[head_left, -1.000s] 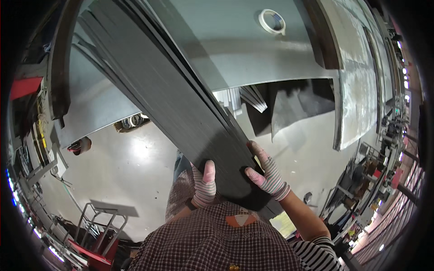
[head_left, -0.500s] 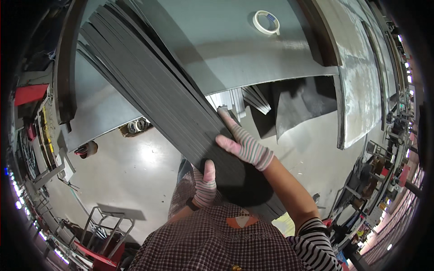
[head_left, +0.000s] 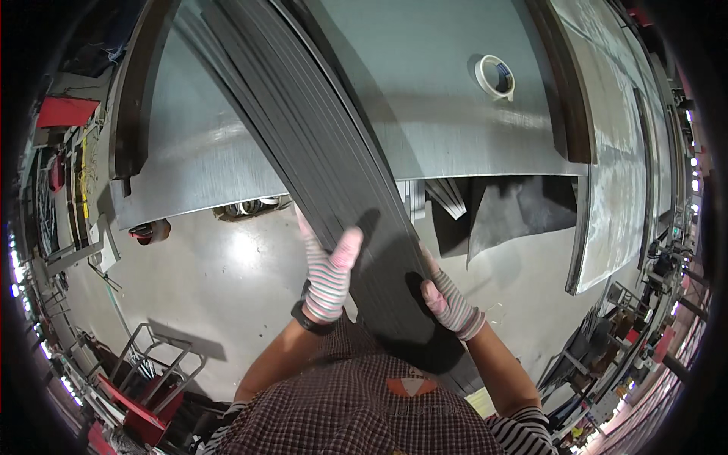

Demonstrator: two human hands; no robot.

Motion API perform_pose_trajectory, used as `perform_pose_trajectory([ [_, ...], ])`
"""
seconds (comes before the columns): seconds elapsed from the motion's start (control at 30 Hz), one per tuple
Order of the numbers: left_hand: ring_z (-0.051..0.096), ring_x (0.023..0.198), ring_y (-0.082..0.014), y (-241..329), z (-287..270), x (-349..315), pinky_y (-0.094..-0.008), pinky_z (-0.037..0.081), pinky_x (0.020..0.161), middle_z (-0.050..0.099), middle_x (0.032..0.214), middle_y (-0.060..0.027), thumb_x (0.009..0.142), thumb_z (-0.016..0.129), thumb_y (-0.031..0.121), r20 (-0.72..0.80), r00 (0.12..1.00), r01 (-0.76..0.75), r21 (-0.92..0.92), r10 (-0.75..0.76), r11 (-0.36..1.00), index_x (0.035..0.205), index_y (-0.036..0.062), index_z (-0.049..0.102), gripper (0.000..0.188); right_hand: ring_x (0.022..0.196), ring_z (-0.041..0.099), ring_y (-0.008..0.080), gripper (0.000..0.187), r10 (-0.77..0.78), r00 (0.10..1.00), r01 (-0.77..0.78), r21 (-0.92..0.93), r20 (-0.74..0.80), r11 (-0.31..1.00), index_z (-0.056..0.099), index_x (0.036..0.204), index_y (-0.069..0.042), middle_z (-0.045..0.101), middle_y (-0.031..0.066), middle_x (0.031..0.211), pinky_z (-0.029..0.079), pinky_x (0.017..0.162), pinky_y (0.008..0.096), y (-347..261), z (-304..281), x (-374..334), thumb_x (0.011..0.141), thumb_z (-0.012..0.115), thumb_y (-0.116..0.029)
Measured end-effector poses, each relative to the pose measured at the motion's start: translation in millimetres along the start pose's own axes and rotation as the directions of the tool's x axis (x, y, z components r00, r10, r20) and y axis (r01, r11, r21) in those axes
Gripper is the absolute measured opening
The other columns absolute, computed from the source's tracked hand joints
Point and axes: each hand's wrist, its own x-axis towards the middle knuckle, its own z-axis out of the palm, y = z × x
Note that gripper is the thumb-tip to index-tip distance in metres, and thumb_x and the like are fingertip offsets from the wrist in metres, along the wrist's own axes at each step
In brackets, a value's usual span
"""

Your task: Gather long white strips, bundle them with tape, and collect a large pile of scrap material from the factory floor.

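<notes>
A long bundle of dark grey flat strips [head_left: 303, 129] runs slantwise from the far left of the metal table to close in front of my body. My left hand [head_left: 330, 280], in a striped pink-tipped glove, lies along its left edge. Its fingers are stretched out, partly hidden by the bundle, and the thumb stands raised over the top face, casting a shadow. On the right edge, nearer to me, my right hand [head_left: 453, 309] is closed against the bundle, its thumb at the top face and its fingers along the side.
The metal table [head_left: 455, 136] has dark raised bars at both sides. A roll of white tape [head_left: 494, 77] lies on it at right. Below its edge are dark sheets [head_left: 523, 216] and pale strips [head_left: 447, 199]. A metal-framed trolley [head_left: 159, 371] stands at lower left.
My left hand has moved forward and up along the bundle's left edge. My right hand has slid back from the top face to the right edge. The table appears shifted right and lower in view.
</notes>
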Motion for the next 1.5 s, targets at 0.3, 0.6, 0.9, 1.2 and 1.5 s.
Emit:
perform_pose_trajectory([
  [0.3, 0.053, 0.118, -0.0214, 0, 15, 12, -0.0365, 0.047, 0.101, 0.052, 0.133, -0.0108, 0.087, 0.076, 0.012, -0.094, 0.978, 0.178, -0.071, -0.184, 0.981, 0.146, 0.0089, 0.033, 0.073, 0.146, 0.030, 0.0353, 0.080, -0.115, 0.989, 0.108, -0.077, -0.089, 0.991, 0.024, 0.151, 0.010, 0.034, 0.0299, 0.152, 0.023, 0.119, 0.0378, -41, -8, 58, 0.101, 0.051, -0.046],
  [0.6, 0.055, 0.121, -0.0235, 11, 16, 14, -0.0366, 0.047, 0.105, 0.052, 0.135, -0.0131, 0.087, 0.076, 0.015, -0.103, 0.964, 0.232, -0.138, -0.247, 0.963, 0.149, 0.0055, 0.030, 0.078, 0.136, 0.044, 0.0336, 0.074, -0.135, 0.964, 0.119, -0.082, -0.230, 0.989, 0.038, 0.144, 0.010, 0.046, 0.0274, 0.144, 0.032, 0.114, 0.0389, -38, -16, 67, 0.099, 0.054, -0.047],
  [0.9, 0.020, 0.150, -0.0372, 19, -20, 4, -0.0486, 0.015, 0.122, 0.019, 0.160, -0.0228, 0.088, 0.075, 0.023, -0.119, 0.992, -0.014, 0.158, 0.033, 0.987, 0.157, 0.0038, 0.012, 0.096, 0.110, 0.059, 0.0226, 0.040, -0.789, 0.513, 0.197, -0.848, -0.338, 0.492, 0.057, 0.128, -0.001, 0.061, 0.0115, 0.126, 0.048, 0.096, 0.0303, -84, -180, 200, 0.090, 0.069, -0.006],
  [1.2, 0.049, 0.124, -0.0224, 61, -26, -10, -0.0376, 0.041, 0.105, 0.042, 0.146, -0.0143, 0.085, 0.074, 0.011, -0.010, 0.938, -0.313, 0.408, 0.347, 0.858, 0.151, 0.0047, 0.032, 0.078, 0.088, 0.066, 0.0156, 0.025, -0.403, 0.747, 0.248, -0.342, -0.528, 0.907, 0.067, 0.109, -0.003, 0.070, 0.0086, 0.108, 0.054, 0.081, 0.0271, -121, -118, 184, 0.091, 0.071, -0.021],
  [1.5, 0.066, 0.080, -0.0198, 86, 6, -10, -0.0323, 0.051, 0.070, 0.065, 0.084, -0.0061, 0.091, 0.068, 0.030, 0.442, 0.874, -0.380, 0.363, 0.202, 0.851, 0.114, 0.0062, 0.066, 0.034, 0.099, 0.065, 0.0151, 0.040, -0.177, 0.980, 0.178, -0.009, 0.090, 0.984, 0.064, 0.116, -0.005, 0.068, 0.0062, 0.110, 0.049, 0.089, 0.0301, -148, -10, 40, 0.080, 0.080, -0.013],
])
